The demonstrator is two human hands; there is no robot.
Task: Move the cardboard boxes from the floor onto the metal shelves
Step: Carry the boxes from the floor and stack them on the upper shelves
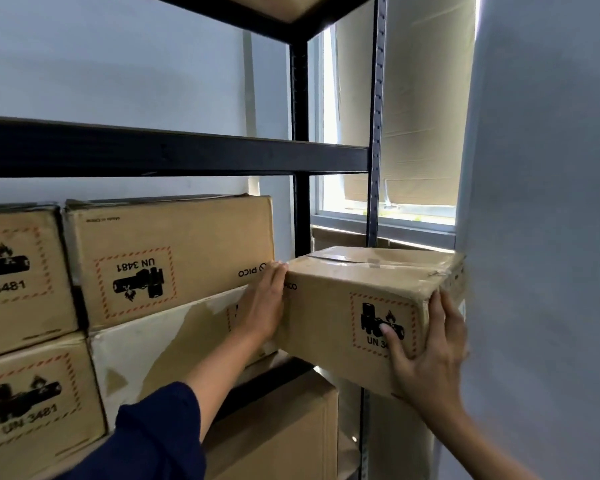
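**Two hands hold a box up by the shelf**

At the far left of the frame two brown boxes sit one on top of the other: the top left box and the bottom left box. Both have a black picture and "UN 3481" on the front.

Just beside them is another pile. The upside-down box is on top, and its label reads the wrong way up. Under it lies the pale box, with white worn patches on its front.

Above the piles a dark bar of the metal shelf runs across the frame.

The left hand, with a dark blue sleeve behind it, presses flat with straight fingers on the left end of the held box. Its grip is released, not curled.

The held box is in the air at the middle right, in front of the shelf's black post. Below it is a low box.

The right hand grips the box's right corner, thumb on the front, fingers round the side.

Behind is a window. A white wall fills the right.
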